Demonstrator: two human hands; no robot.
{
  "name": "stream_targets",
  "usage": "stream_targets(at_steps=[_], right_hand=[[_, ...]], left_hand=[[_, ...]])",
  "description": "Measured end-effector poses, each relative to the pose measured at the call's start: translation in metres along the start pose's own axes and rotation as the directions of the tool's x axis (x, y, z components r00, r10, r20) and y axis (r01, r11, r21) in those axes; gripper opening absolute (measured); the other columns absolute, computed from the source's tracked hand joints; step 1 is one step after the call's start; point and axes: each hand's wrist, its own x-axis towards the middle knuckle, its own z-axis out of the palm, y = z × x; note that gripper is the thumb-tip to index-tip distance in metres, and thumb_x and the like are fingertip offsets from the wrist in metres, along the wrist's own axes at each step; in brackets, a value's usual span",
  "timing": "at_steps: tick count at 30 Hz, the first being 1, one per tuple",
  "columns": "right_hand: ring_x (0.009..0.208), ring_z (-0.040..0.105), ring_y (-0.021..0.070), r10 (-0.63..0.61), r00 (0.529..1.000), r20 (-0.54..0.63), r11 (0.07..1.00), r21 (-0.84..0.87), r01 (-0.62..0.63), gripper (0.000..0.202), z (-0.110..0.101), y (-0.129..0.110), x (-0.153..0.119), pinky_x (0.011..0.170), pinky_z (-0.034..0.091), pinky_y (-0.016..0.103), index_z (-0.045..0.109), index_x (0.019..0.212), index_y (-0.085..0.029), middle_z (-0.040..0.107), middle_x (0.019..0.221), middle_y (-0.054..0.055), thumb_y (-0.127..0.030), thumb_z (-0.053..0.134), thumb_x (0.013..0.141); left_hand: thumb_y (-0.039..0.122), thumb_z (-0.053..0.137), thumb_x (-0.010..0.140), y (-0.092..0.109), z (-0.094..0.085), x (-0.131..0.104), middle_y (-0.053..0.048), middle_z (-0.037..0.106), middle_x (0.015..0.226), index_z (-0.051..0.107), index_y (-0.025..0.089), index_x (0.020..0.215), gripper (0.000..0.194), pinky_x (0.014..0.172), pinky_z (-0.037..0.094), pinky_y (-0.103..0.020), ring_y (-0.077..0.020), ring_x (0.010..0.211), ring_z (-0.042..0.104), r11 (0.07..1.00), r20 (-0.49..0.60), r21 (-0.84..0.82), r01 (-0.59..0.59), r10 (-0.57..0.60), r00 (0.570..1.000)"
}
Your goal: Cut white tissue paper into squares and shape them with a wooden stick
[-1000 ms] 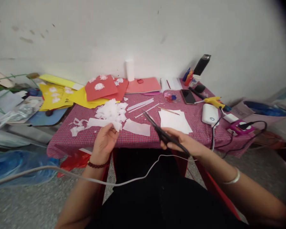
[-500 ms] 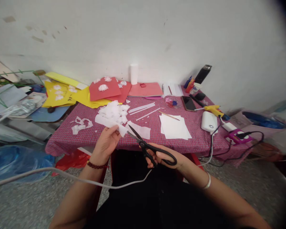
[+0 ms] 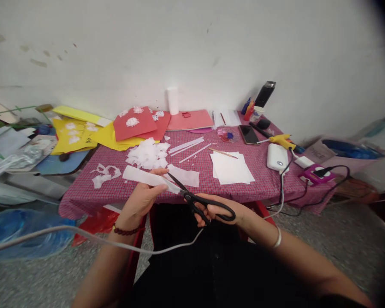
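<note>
A long white paper strip [image 3: 141, 175] is pinched in my left hand [image 3: 144, 194], its right end lying between the blades of black scissors [image 3: 188, 196]. The scissors' handles are in my right hand [image 3: 207, 209], with the blades parted and pointing up and left. Behind my left hand a heap of small white paper pieces [image 3: 147, 153] lies on the checked tablecloth [image 3: 176, 141]. A flat white strip [image 3: 184, 176] rests just beyond the blades. Curled paper scraps [image 3: 104, 175] are further left.
White sheets [image 3: 232, 168] lie right of centre, a pencil [image 3: 223, 153] at their top edge. Red sheets [image 3: 134, 124] with white clusters are at the back. A phone [image 3: 249, 134], glue gun [image 3: 280, 140], white box [image 3: 277, 157] and power strip [image 3: 316, 174] stand right; a cable [image 3: 83, 234] crosses in front.
The paper strip has moved right, deeper between the scissor blades, and lies over my left fingers. My left hand has moved slightly toward the scissors. The whole view has shifted a little.
</note>
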Motion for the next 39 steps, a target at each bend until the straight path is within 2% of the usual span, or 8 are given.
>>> stream_targets(at_steps=[6,10,13,17,21,26,34,39], right_hand=[[0.06,0.049,0.0084,-0.003,0.999,-0.037,1.0,-0.03,0.002,0.065,0.005,0.0,-0.002,0.053,0.037,0.022,0.053,0.119,-0.01,0.056,0.078,0.001,-0.065,0.057,0.085],[0.051,0.043,0.0064,0.039,0.994,-0.102,0.999,-0.028,-0.042,0.061,0.01,0.002,-0.002,0.046,0.029,0.02,0.054,0.111,-0.011,0.054,0.072,-0.001,-0.065,0.059,0.083],[0.053,0.044,0.0073,0.051,0.992,-0.118,0.998,-0.016,-0.053,0.065,0.011,0.002,-0.002,0.048,0.031,0.021,0.053,0.117,-0.012,0.054,0.074,0.0,-0.067,0.056,0.084],[0.063,0.048,0.0105,0.02,0.998,-0.056,0.999,-0.025,-0.022,0.073,0.01,0.003,-0.003,0.058,0.037,0.025,0.049,0.132,-0.012,0.056,0.08,0.003,-0.069,0.051,0.086],[0.068,0.051,0.0122,0.002,1.0,-0.025,1.0,0.004,-0.002,0.074,0.006,0.012,-0.004,0.064,0.04,0.027,0.048,0.137,-0.013,0.057,0.085,0.005,-0.069,0.046,0.089],[0.063,0.053,0.0123,0.039,0.998,-0.044,0.988,0.151,-0.032,0.077,0.005,0.024,-0.003,0.058,0.041,0.025,0.048,0.137,-0.015,0.058,0.083,0.004,-0.07,0.053,0.084],[0.059,0.052,0.0111,0.033,0.997,-0.076,0.97,0.243,-0.013,0.062,0.012,0.024,0.0,0.054,0.043,0.023,0.055,0.109,-0.015,0.058,0.077,0.003,-0.071,0.054,0.082],[0.047,0.042,0.0072,0.017,0.991,-0.129,0.985,0.17,0.005,0.056,0.018,0.018,0.003,0.042,0.034,0.019,0.052,0.104,-0.016,0.053,0.066,-0.002,-0.067,0.057,0.084]], left_hand=[[0.012,0.082,0.064,0.002,-0.002,0.0,-0.002,0.07,0.08,0.07,0.018,0.111,0.049,0.072,0.049,-0.02,-0.0122,0.073,0.063,1.0,0.034,-0.01,0.023,-0.022,0.999],[0.012,0.085,0.059,0.001,0.0,0.002,-0.003,0.072,0.075,0.073,0.015,0.097,0.04,0.068,0.05,-0.021,-0.0121,0.069,0.064,0.993,-0.027,-0.099,0.072,-0.075,0.997],[0.017,0.085,0.06,-0.002,0.0,0.005,-0.007,0.074,0.077,0.074,0.012,0.084,0.027,0.071,0.055,-0.027,-0.0157,0.069,0.067,0.977,-0.062,-0.191,0.097,-0.11,0.992],[0.02,0.083,0.065,-0.004,0.0,0.007,-0.01,0.075,0.08,0.074,0.011,0.083,0.022,0.07,0.057,-0.031,-0.0186,0.07,0.069,0.972,-0.076,-0.222,0.08,-0.099,0.992],[0.024,0.084,0.064,-0.003,0.001,0.006,-0.012,0.075,0.079,0.075,0.009,0.079,0.023,0.07,0.058,-0.033,-0.0209,0.07,0.07,0.978,-0.042,-0.181,0.101,-0.11,0.993],[0.031,0.083,0.067,-0.004,0.0,0.005,-0.013,0.075,0.077,0.076,0.01,0.074,0.023,0.07,0.058,-0.033,-0.0211,0.068,0.07,0.986,0.035,-0.103,0.132,-0.129,0.991],[0.031,0.078,0.074,-0.012,-0.005,0.005,-0.013,0.074,0.075,0.076,0.011,0.074,0.02,0.072,0.055,-0.029,-0.0181,0.068,0.068,0.985,0.233,0.014,0.171,-0.17,0.958],[0.033,0.077,0.075,-0.017,-0.005,0.005,-0.012,0.074,0.076,0.077,0.011,0.08,0.022,0.073,0.055,-0.03,-0.0183,0.069,0.068,0.985,0.241,0.02,0.171,-0.17,0.956]])
